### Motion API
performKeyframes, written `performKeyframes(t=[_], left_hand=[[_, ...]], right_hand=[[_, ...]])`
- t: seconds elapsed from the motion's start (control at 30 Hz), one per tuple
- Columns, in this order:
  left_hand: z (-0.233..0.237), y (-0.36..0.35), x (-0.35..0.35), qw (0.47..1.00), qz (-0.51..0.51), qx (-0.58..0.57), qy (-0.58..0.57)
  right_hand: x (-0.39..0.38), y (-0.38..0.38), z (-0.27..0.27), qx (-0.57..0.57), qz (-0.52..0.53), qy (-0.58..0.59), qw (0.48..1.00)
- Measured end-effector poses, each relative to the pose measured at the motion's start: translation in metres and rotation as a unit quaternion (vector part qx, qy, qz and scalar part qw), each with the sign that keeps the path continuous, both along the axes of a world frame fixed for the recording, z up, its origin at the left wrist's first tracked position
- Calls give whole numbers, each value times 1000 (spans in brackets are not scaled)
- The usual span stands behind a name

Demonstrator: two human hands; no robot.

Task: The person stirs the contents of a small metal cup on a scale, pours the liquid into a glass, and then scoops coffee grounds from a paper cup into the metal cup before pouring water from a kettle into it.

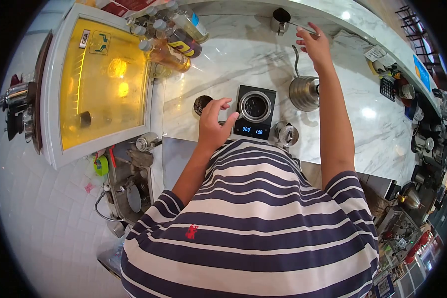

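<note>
My right hand (314,45) reaches to the far side of the counter with a thin metal stick (303,28) between its fingers. The stick's other end is at a small metal pitcher (281,21). My left hand (215,123) is open, fingers curved and apart, just left of a black digital scale (253,130) with lit digits. On the scale sits a round metal-rimmed vessel (256,106) with dark contents. A small round container of dark grounds (202,105) is partly behind my left hand. A gooseneck kettle (303,93) stands beside my right forearm.
A metal-lidded glass pot (286,134) stands at the counter's near edge, right of the scale. Several bottles (171,38) crowd the back left beside a yellow-lit glass-door cabinet (104,84). A sink (129,188) is at lower left. A calculator (387,88) lies at right.
</note>
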State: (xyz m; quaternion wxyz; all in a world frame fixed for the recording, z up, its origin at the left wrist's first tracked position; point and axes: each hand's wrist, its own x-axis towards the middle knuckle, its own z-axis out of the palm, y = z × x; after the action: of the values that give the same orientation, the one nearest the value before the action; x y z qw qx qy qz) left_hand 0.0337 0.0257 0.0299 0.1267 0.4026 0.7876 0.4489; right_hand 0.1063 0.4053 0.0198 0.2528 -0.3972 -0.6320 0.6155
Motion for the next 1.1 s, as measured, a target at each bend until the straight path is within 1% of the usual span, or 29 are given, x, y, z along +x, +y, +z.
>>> performKeyframes(t=[0.03,0.13,0.17,0.27,0.37,0.47,0.57,0.67,0.7,0.8,0.97,1.1], left_hand=[[0,2,-1,1000,0,3,0],[3,7,-2,1000,10,-3,-4],[4,7,-3,1000,16,-7,-12],[8,10,-6,999,36,-16,-37],[6,11,-11,999,39,-14,-36],[6,14,-14,999,39,-14,-32],[5,16,-12,999,31,-12,-36],[4,18,-6,998,25,-7,-57],[2,17,-5,998,24,-4,-66],[1,11,-1,997,21,7,-73],[0,-10,4,997,31,22,-63],[-10,-38,16,995,61,12,-72]], right_hand=[[-7,2,-10,11,-17,10,1000],[-20,14,-32,59,-3,24,998],[-25,18,-40,129,-19,9,991],[-26,22,-48,222,-16,-18,975],[-15,9,-28,321,-22,-54,945],[4,-11,-1,302,-48,-46,951],[23,-34,16,319,-105,-7,942],[41,-41,3,285,-164,98,939],[47,-53,14,235,-184,94,950],[65,-76,32,190,-240,168,937],[111,-128,65,132,-249,174,944],[145,-167,69,102,-242,188,947]])
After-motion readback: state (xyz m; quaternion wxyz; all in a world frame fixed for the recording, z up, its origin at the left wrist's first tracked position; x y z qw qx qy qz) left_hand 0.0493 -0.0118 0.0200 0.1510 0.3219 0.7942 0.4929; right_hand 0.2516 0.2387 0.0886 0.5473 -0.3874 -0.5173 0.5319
